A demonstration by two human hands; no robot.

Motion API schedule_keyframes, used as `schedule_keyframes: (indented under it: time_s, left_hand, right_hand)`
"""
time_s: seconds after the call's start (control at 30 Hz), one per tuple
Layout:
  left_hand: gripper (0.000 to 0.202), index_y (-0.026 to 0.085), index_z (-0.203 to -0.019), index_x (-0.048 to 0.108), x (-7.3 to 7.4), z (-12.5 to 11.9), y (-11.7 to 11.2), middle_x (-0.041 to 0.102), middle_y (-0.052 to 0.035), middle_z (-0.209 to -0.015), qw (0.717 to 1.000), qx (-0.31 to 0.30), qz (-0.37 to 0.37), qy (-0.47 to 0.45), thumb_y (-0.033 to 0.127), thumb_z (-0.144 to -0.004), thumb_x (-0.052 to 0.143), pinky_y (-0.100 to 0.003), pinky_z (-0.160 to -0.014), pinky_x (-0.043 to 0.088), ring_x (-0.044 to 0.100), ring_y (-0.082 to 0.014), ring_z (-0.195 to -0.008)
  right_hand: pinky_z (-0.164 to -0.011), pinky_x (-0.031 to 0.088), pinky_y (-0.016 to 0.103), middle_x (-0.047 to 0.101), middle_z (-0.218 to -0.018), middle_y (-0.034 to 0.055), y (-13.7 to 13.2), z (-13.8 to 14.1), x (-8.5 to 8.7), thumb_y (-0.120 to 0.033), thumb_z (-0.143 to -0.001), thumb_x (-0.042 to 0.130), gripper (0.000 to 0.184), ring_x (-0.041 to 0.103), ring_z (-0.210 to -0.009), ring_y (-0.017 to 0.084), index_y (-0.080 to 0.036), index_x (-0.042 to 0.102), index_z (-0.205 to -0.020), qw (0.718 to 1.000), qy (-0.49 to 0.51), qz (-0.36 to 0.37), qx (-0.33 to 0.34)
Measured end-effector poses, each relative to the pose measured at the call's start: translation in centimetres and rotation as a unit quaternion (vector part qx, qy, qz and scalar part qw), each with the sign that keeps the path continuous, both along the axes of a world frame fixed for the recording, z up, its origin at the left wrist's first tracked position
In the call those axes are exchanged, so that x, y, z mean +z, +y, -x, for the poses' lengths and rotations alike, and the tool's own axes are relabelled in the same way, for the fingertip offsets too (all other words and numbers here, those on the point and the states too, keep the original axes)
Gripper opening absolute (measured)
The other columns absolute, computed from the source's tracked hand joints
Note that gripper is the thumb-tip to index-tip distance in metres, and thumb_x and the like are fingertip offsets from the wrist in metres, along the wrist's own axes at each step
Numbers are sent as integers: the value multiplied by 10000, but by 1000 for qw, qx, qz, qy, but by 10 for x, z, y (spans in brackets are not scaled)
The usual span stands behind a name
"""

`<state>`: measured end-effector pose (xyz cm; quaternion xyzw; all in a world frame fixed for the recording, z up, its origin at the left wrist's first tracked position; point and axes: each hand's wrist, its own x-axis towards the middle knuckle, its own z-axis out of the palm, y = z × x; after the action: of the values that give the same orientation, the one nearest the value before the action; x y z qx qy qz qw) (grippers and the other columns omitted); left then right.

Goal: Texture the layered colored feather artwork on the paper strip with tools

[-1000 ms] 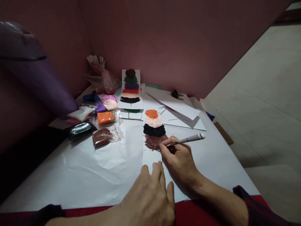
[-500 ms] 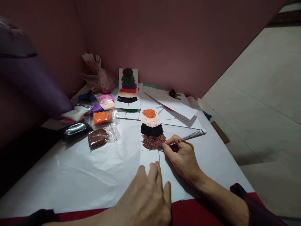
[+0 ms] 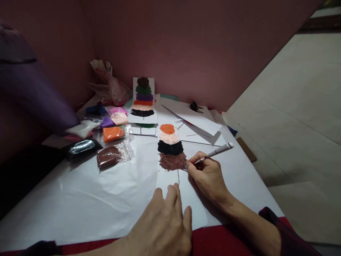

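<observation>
A white card [image 3: 167, 179] lies on the paper-covered table. On it are textured clay-like bands: orange [image 3: 167, 128] at the top, then pale peach, black [image 3: 170, 148] and brown [image 3: 172, 161]. My right hand [image 3: 209, 174] is closed round a slim pen-like tool with a black-and-white patterned handle [image 3: 220, 150]. Its tip meets the right edge of the brown band, mostly hidden by my fingers. Below the bands, a thin dark line [image 3: 178, 176] runs down the card. My left hand [image 3: 167, 217] rests with fingers stretched out over the card's lower part, holding nothing.
Bags of coloured clay lie to the left, among them brown [image 3: 108, 157], orange [image 3: 113, 134] and a glossy black one [image 3: 83, 148]. A second banded card [image 3: 143, 99] leans at the back. Loose white sheets [image 3: 197, 121] and keys [image 3: 195, 106] are at the back right.
The tool tip and my right hand have shifted slightly right relative to the brown band. My left hand stays on the card. The whole view has moved a little.
</observation>
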<state>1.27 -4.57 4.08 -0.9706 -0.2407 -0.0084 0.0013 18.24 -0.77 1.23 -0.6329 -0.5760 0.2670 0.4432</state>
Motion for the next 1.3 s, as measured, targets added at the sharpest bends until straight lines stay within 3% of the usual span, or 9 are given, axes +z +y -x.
schedule_keyframes:
  time_s: [0.47, 0.87, 1.03, 1.13, 1.2, 1.3]
  left_hand:
    - [226, 155, -971, 700, 0, 0, 2, 702, -261, -994, 1000, -4, -12, -15, 180, -928, 480, -335, -540, 363, 604, -295, -739]
    - [245, 150, -980, 689, 1, 0, 2, 710, -241, -929, 1000, -4, -10, -7, 176, -936, 450, -321, -537, 358, 592, -268, -722]
    - [224, 146, -983, 688, -2, 1, 0, 698, -240, -970, 1000, -3, -14, -17, 199, -944, 474, -325, -560, 373, 596, -275, -762]
    - [187, 141, -932, 680, -7, 3, 2, 696, -217, -917, 999, 0, -22, -38, 197, -931, 502, -325, -561, 390, 596, -276, -756]
    - [131, 148, -837, 662, -8, 4, 6, 689, -157, -827, 997, 9, -20, -72, 171, -898, 548, -314, -550, 397, 590, -254, -710]
    - [212, 166, -701, 582, -3, 5, 12, 611, -47, -656, 974, 57, -30, -218, 99, -893, 525, -282, -500, 382, 543, -193, -579]
  right_hand:
    - [-355, 355, 213, 484, -433, -69, 4, -4, 2, -175, -745, 577, 135, 445, -365, 87, -209, 504, -638, 1000, 3, -5, -13]
    - [-413, 370, 223, 490, -490, -56, 8, -10, -1, -162, -720, 577, 135, 455, -436, 95, -199, 509, -608, 998, -46, -37, -32]
    - [-370, 367, 215, 494, -479, -65, 11, -13, 2, -194, -750, 627, 145, 458, -394, 93, -201, 529, -644, 997, 12, -66, -47]
    - [-346, 380, 210, 509, -501, -66, 10, -13, 6, -245, -786, 667, 150, 465, -371, 88, -200, 559, -691, 994, 80, -73, -10]
    - [-337, 395, 211, 532, -542, -57, 8, -13, 9, -255, -817, 667, 135, 468, -367, 84, -199, 581, -729, 990, 111, -83, 30]
    - [-373, 427, 222, 582, -665, -24, 0, -12, 12, -171, -842, 645, 73, 499, -427, 89, -207, 618, -784, 975, 110, -165, 100]
